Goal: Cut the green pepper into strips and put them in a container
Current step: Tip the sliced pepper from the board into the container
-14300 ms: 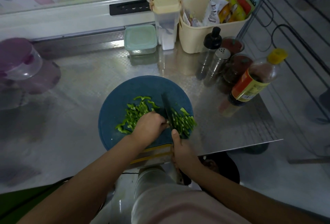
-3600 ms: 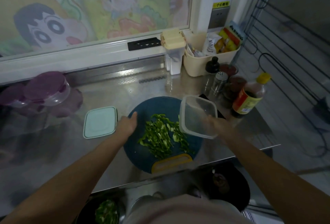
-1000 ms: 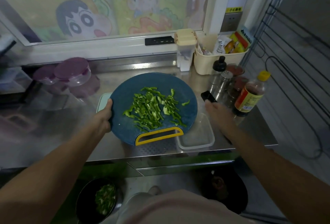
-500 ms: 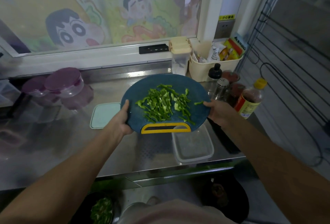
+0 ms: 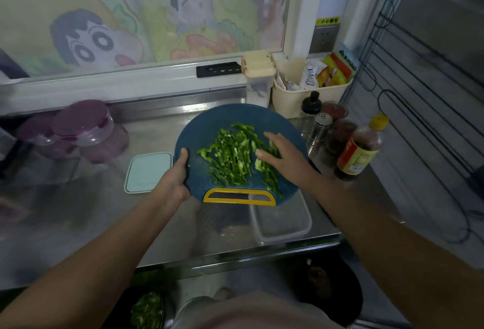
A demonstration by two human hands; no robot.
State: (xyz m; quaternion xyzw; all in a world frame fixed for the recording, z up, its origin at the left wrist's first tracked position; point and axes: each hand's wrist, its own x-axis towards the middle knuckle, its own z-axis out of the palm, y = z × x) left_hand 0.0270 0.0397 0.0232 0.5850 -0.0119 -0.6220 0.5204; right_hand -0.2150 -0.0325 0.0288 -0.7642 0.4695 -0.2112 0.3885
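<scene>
Fingers (image 5: 273, 138) of right hand (image 5: 285, 157) spread over pepper strips (image 5: 230, 157); left hand (image 5: 174, 179) curled round cutting board (image 5: 207, 124) edge.

1. Board (image 5: 204, 129): dark teal-blue with a fine speckle; its handle (image 5: 239, 197) is yellow.
2. Strips (image 5: 230, 155): bright green, a few paler pieces.
3. Container (image 5: 282, 221): clear, colourless.
4. Lid (image 5: 149, 172): pale mint green.
5. Counter (image 5: 91, 210): grey steel with a fine embossed dot pattern.
6. Jars (image 5: 83, 121): purple lids over clear, purple-tinted walls.
7. Bottle (image 5: 358, 150): dark brown, yellow cap, red and yellow label.
8. Basket (image 5: 301, 100): cream.
9. Shaker (image 5: 320, 129): silver.
10. Window (image 5: 131, 14): pastel yellow and green cartoon print, black-haired figures.
</scene>
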